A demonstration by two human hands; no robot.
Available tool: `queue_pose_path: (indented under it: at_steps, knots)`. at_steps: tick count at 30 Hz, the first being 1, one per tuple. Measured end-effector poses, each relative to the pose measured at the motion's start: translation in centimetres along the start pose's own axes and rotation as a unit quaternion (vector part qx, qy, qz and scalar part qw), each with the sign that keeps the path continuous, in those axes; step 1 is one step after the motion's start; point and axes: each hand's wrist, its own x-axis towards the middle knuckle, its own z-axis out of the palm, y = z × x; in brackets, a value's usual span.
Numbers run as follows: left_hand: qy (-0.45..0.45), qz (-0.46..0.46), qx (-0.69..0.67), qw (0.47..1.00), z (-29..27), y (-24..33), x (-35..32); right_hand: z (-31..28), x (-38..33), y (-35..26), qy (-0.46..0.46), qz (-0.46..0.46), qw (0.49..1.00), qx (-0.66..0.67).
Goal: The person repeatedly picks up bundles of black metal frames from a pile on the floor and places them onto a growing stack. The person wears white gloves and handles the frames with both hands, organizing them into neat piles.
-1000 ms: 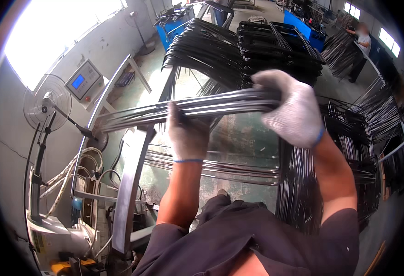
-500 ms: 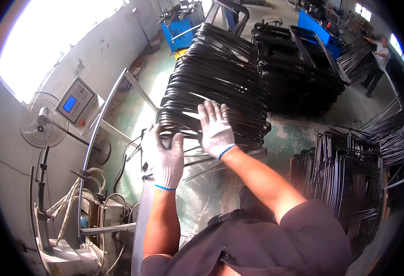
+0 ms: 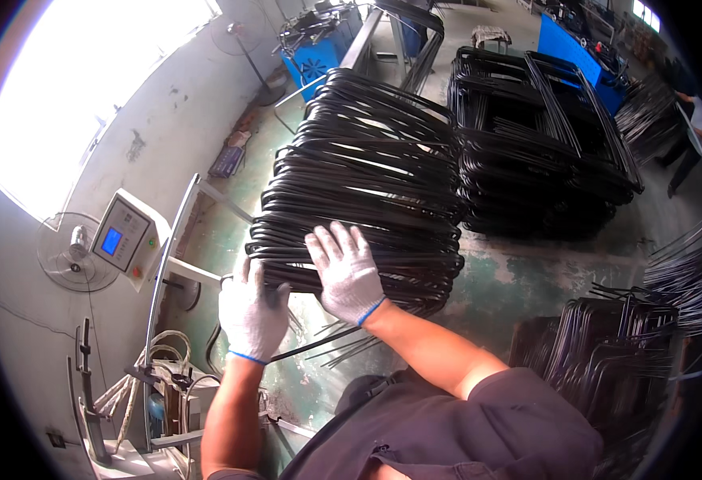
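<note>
A long row of black bent metal-tube frames [image 3: 359, 188] runs away from me, packed closely together. My right hand [image 3: 346, 274], in a white glove with a blue cuff edge, lies flat on the near frames with its fingers stretched out. At the row's near left corner is my left hand [image 3: 255, 318], gloved alike. Its fingers point forward against the tubes and its thumb stands apart; the fingertips are partly lost among the dark bars. Neither hand shows a grip on a tube. Several thin loose rods [image 3: 343, 344] stick out below my right wrist.
More black frames [image 3: 539, 152] are stacked to the right, and bent rods [image 3: 607, 344] at the near right. On the left stand a control box [image 3: 124, 238] with a blue screen, a fan [image 3: 77, 252] and a machine with hoses [image 3: 167, 384]. Another person [image 3: 693, 132] is at the far right.
The view has shifted, and the frames sit lower in it. Both hands appear lower and further left, still with the fingers stretched out over the near end of the row.
</note>
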Motion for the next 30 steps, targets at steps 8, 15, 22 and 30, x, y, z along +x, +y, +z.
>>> queue_pose_path:
  at_steps: [8,15,22,30]
  knots:
    - [-0.222,0.085,-0.114,0.965,-4.8,-0.9,4.3,4.3,7.1,12.1,0.026,-0.009,0.999,-0.026]
    - [-0.353,0.028,-0.021,0.935,-1.7,1.3,3.7,9.1,15.7,24.0,0.08,-0.004,0.996,-0.046]
    - [-0.263,0.139,-0.055,0.953,5.7,2.4,14.9,13.7,25.1,37.4,0.034,0.005,0.988,-0.153]
    - [-0.104,0.367,-0.106,0.919,19.5,3.3,43.4,13.7,34.8,45.8,-0.064,0.186,0.979,-0.048]
